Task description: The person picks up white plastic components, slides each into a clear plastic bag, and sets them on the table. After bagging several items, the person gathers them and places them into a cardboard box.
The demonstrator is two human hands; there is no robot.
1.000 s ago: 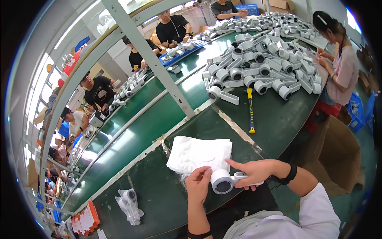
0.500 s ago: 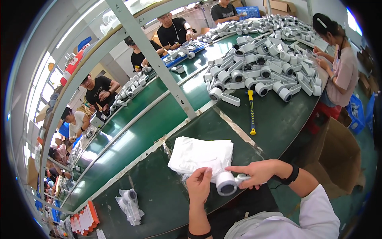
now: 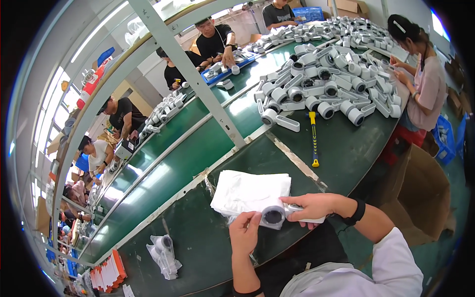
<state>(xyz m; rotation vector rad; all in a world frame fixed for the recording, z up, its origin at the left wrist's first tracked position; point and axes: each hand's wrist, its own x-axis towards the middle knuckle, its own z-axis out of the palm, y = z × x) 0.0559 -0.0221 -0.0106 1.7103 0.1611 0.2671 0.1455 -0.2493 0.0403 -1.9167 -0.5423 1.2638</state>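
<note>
My right hand (image 3: 316,209) is wrapped round the flat handle of a light-grey device whose drum-shaped head (image 3: 273,216) has a dark round end. The device lies tilted over the near edge of a stack of white plastic bags (image 3: 251,190). Clear film shows around the head's lower rim. My left hand (image 3: 244,231) is closed in a pinch at the head's left side, on the edge of a thin plastic bag; the exact grip is partly hidden by the fingers. To the left, a similar device in a clear bag (image 3: 164,255) lies on the green table (image 3: 203,252).
A large heap of grey devices (image 3: 329,84) covers the far right of the table. A yellow-and-black handled tool (image 3: 314,138) lies before it. Orange-and-white cards (image 3: 109,272) sit at lower left. A metal post (image 3: 198,84) rises beside the conveyor (image 3: 173,158); a carton (image 3: 415,193) stands at right. Several co-workers sit around.
The device's head has moved up and left, nearer my left fingers and onto the bag stack. My right hand's extended index finger has drawn in against the device.
</note>
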